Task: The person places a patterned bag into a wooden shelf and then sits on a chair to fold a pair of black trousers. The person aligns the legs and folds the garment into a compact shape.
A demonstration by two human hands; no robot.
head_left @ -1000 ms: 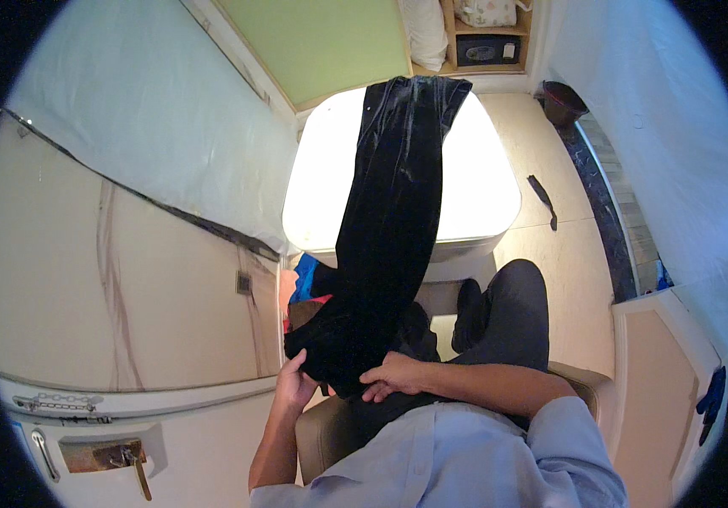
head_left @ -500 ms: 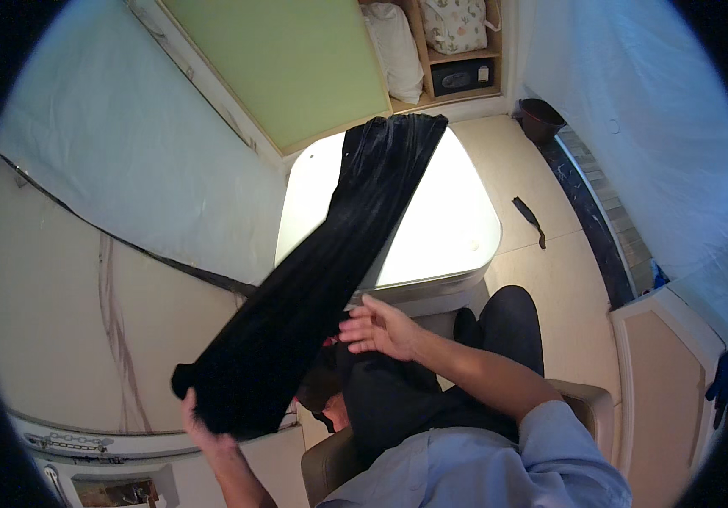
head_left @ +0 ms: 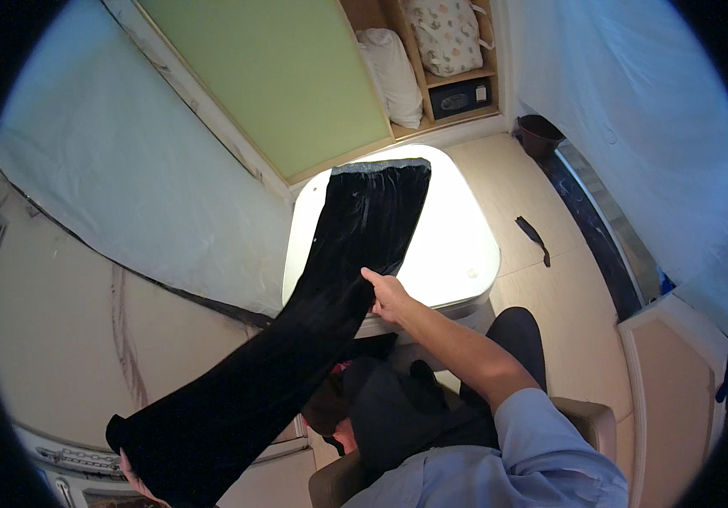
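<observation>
A long black cloth (head_left: 296, 326), velvety and with a greyish far edge, runs from the glowing white tabletop (head_left: 457, 233) down to the lower left. It looks like a garment leg, though its kind is not certain. My right hand (head_left: 389, 298) pinches its right edge at the table's near side, thumb on top and fingers tucked beneath. At the near end, my left hand (head_left: 137, 481) holds the cloth up; most of that hand is hidden behind the fabric. The far part lies flat on the table, while the near part hangs stretched off it.
Dark and reddish fabric (head_left: 330, 398) lies low beside my legs. A black strap-like item (head_left: 533, 240) is on the floor to the right, with a dark bucket (head_left: 539, 135) farther back. Shelves hold a white pillow (head_left: 393, 76) and a patterned bag (head_left: 444, 38). Plastic sheeting (head_left: 635, 127) hangs at right.
My right hand has gone from open beside the cloth to gripping its right edge. My left hand has pulled the near end toward the lower left, and the far edge has slid nearer across the table.
</observation>
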